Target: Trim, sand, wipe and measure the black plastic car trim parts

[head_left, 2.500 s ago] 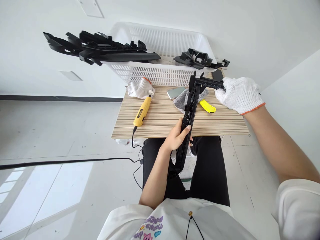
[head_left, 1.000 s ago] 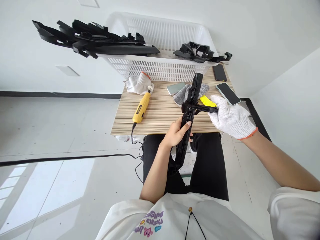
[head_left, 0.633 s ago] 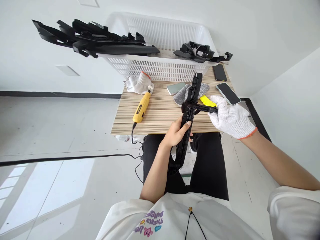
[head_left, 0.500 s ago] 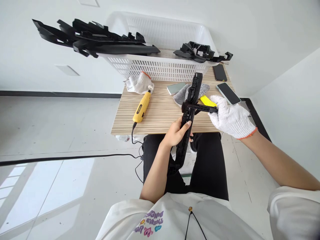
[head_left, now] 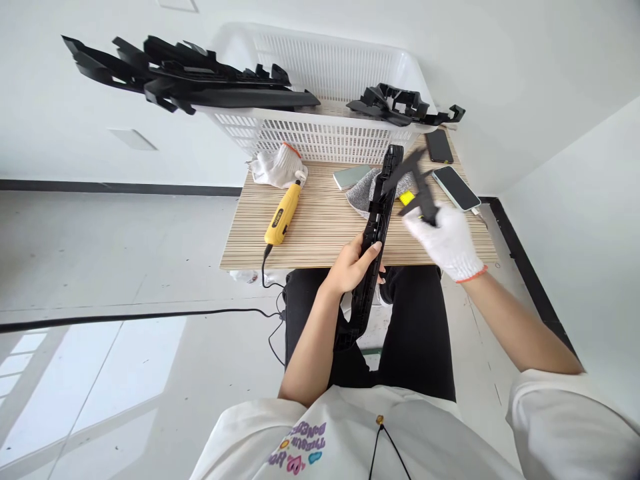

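Bare and closed, my left hand grips a long black plastic trim part that stands tilted over the table's front edge. My right hand, in a white knit glove with an orange cuff, is closed around a black caliper. The caliper's jaws are blurred by motion and point up and left, close to the trim part's upper end; whether they touch it I cannot tell. Behind them lies a grey cloth or glove, with a yellow object partly hidden beside the caliper.
A yellow corded rotary tool lies at the table's left, beside a white glove. Two phones, one black and one pale-edged, lie at right. Several black plastic parts rest across the white basket at the back.
My right hand has turned and swung the caliper away from across the trim part, so its jaws now point upward. My left hand and the trim part have hardly moved.
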Demonstrator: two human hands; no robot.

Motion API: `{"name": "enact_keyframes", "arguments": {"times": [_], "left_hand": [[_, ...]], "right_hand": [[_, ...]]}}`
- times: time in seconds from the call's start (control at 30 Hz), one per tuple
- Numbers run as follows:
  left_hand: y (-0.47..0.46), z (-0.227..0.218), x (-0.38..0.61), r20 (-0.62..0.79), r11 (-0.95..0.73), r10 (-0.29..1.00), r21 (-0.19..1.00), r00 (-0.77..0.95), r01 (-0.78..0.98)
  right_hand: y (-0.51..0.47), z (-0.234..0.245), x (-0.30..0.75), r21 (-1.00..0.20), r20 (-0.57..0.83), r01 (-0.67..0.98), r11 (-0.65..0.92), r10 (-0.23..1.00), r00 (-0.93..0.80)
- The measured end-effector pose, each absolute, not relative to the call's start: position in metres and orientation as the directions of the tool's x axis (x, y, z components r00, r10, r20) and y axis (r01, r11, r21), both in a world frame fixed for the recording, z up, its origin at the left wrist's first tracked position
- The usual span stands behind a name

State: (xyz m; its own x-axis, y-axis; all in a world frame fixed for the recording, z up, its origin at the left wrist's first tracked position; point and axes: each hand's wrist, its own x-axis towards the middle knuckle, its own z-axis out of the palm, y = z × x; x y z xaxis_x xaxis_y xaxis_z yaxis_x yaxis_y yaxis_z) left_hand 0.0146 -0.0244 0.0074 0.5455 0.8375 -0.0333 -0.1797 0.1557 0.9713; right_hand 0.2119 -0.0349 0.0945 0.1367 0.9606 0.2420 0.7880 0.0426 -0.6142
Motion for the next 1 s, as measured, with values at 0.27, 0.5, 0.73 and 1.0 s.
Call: {"name": "enact_keyframes", "arguments": {"times": [0.27,0.5,0.73,1.0], "left_hand": [[-0.026,0.001,0.010,-0.010,0.154,0.792,0.971,0.610,-0.183],[-0.024,0.003,0.004,0.204,0.053,0.662,0.947,0.721,-0.317],[-0.027,0.008,0.008,0.056,0.103,0.730,0.976,0.681,-0.191],[-0.027,0.000,0.009,0.077,-0.008,0.819,0.993,0.568,-0.122]], "right_hand": [[-0.022,0.088,0.177,-0.847,0.051,0.527,0.071,0.997,-0.053],[-0.025,0.169,0.190,-0.767,0.360,0.602,0.224,0.926,0.114],[0.029,0.210,0.196,-0.744,0.540,0.576,0.340,0.814,0.216],[0.026,0.200,0.223,-0.381,0.735,0.880,0.283,0.670,0.103]]}}
